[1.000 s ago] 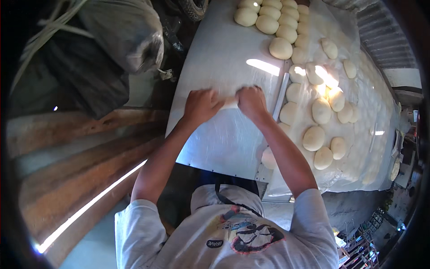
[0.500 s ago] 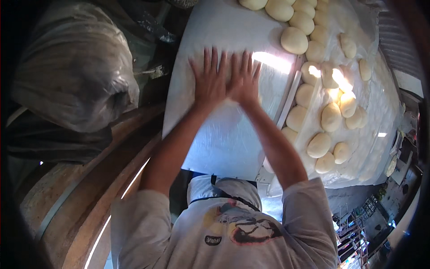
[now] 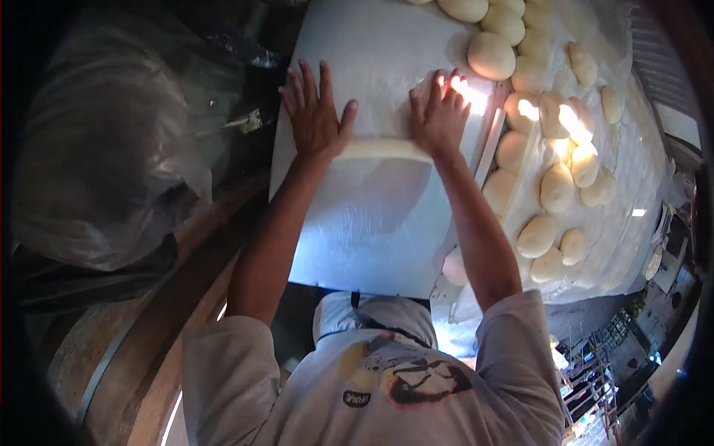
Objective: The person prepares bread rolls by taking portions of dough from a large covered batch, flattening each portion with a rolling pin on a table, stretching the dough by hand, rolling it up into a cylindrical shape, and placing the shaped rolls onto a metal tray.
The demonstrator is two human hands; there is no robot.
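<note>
A pale rope of dough (image 3: 383, 149) lies crosswise on the smooth metal work surface (image 3: 357, 238). Its left end passes under the heel of my left hand (image 3: 314, 115), and its right end under the heel of my right hand (image 3: 442, 117). Both palms face down with fingers stretched out and pointing away from me. Bright sunlight falls across the right fingertips. The ends of the rope are hidden beneath the hands, and its edges are slightly blurred.
Several round dough balls (image 3: 491, 56) line the right edge of the metal surface. More dough pieces (image 3: 556, 187) lie on a plastic sheet (image 3: 602, 245) to the right. A large plastic-covered bundle (image 3: 111, 149) stands at the left, above curved wooden boards (image 3: 149, 320).
My hands were side by side near the middle, hiding most of the dough. They have spread apart to left and right, and the long dough rope now shows between them.
</note>
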